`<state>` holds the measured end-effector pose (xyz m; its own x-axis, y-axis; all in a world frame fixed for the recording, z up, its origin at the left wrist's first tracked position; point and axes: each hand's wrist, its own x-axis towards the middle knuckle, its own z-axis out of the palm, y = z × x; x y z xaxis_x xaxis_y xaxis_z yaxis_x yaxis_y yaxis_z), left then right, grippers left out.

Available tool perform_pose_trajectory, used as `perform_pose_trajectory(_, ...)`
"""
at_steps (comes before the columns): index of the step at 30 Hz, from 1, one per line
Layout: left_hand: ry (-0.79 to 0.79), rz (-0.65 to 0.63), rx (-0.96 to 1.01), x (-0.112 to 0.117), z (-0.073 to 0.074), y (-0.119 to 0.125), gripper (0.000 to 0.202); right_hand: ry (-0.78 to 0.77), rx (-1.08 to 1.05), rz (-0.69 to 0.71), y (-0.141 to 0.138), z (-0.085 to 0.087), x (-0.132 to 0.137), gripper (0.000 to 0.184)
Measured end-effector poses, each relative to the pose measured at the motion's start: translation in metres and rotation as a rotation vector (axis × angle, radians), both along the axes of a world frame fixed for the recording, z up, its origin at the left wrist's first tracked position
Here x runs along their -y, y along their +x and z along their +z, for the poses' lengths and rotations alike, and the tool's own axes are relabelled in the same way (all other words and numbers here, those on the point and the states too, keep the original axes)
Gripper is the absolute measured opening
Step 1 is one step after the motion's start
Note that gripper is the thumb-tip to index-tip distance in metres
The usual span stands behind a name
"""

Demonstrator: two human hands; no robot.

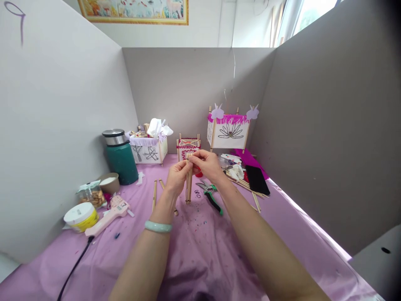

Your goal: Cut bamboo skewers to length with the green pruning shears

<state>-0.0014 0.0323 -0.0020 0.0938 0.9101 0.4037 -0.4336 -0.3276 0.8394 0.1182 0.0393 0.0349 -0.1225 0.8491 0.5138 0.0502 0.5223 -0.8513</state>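
Clamping thin, straight wooden sticks [189,190] upright between left hand [176,177] and right hand [209,164], pressed close together, mid wrinkled pink table [203,251].

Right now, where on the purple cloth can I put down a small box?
The widest bare patch of purple cloth lies along the right wall, nearer than the black pad and cutters. A smaller one is front left, beside the cord. Crowded: the left side with glue gun, tub and jar, and the back around the lanterns.
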Motion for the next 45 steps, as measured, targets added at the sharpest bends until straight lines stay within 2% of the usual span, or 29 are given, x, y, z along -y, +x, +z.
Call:
perform_pose_trajectory(8,-0.011,0.0,0.028,-0.004,-0.003,0.004,0.041,0.121,0.229,-0.063,0.013,0.004,0.001,0.021)
perform_pose_trajectory(13,0.011,-0.001,0.046,-0.007,-0.007,0.004,0.05,0.148,0.329,-0.038,0.018,0.012,0.001,0.02)
perform_pose_trajectory(19,-0.001,0.006,0.057,-0.006,-0.005,0.004,0.049,0.022,0.171,0.107,0.024,0.012,0.0,0.017)
perform_pose_trajectory(26,0.011,0.027,0.047,-0.007,-0.005,0.005,0.048,-0.038,-0.06,0.075,0.012,-0.002,-0.003,0.025)
perform_pose_trajectory(29,0.015,0.022,0.049,-0.008,-0.007,0.005,0.048,-0.008,-0.037,0.05,0.007,-0.003,-0.003,0.026)
perform_pose_trajectory(34,0.026,0.013,0.069,-0.008,-0.007,0.005,0.048,0.115,0.141,-0.05,0.011,-0.001,-0.002,0.022)
perform_pose_trajectory(37,0.034,0.017,0.074,-0.008,-0.007,0.005,0.047,0.13,0.187,-0.048,0.013,0.0,0.0,0.018)
perform_pose_trajectory(40,0.026,0.025,0.074,-0.007,-0.007,0.003,0.044,0.076,0.152,-0.003,0.013,0.0,0.002,0.016)
perform_pose_trajectory(42,0.021,0.032,0.077,-0.008,-0.007,0.002,0.042,0.004,0.078,0.075,0.011,-0.004,0.002,0.016)
perform_pose_trajectory(45,0.019,0.035,0.083,-0.008,-0.008,0.001,0.04,-0.093,-0.061,0.15,0.008,-0.011,0.002,0.024)
